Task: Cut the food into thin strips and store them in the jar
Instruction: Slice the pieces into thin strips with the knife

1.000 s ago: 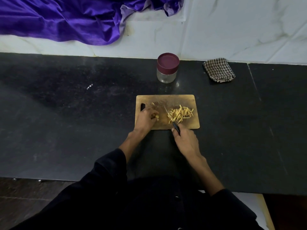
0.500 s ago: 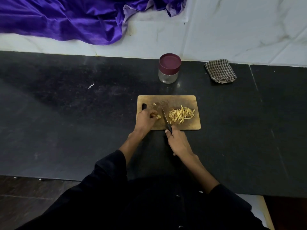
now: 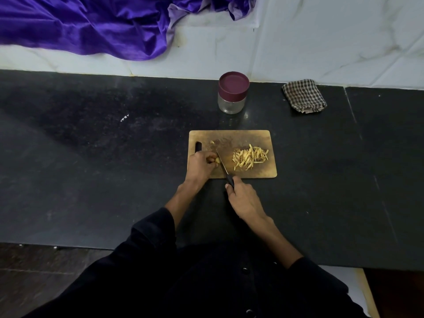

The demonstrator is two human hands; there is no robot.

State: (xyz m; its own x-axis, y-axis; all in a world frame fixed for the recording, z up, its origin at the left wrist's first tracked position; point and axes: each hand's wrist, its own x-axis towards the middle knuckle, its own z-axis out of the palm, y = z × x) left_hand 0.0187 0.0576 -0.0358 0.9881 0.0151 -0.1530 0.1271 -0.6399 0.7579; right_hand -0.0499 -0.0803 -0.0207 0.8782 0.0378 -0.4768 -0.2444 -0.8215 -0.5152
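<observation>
From the head cam I've got my left hand [image 3: 199,164] pinching a small food piece [image 3: 216,160] on the cutting board [image 3: 231,136], and my right hand [image 3: 244,198] wrapped round the knife [image 3: 222,165], blade right beside it. Cut strips [image 3: 250,157] are piled to the right, nothing blocking the lidded jar [image 3: 232,92] behind the board; a checked cloth [image 3: 304,95] sits further right and purple fabric [image 3: 91,26] up on the ledge, I think.

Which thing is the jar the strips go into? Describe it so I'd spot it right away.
Look along the black counter to the wooden cutting board near its middle. Just beyond the board, close to the white wall, stands the jar: small, clear glass, with a dark red lid on. The checked cloth to its right is soft and folded; the jar is the only upright container.
</observation>
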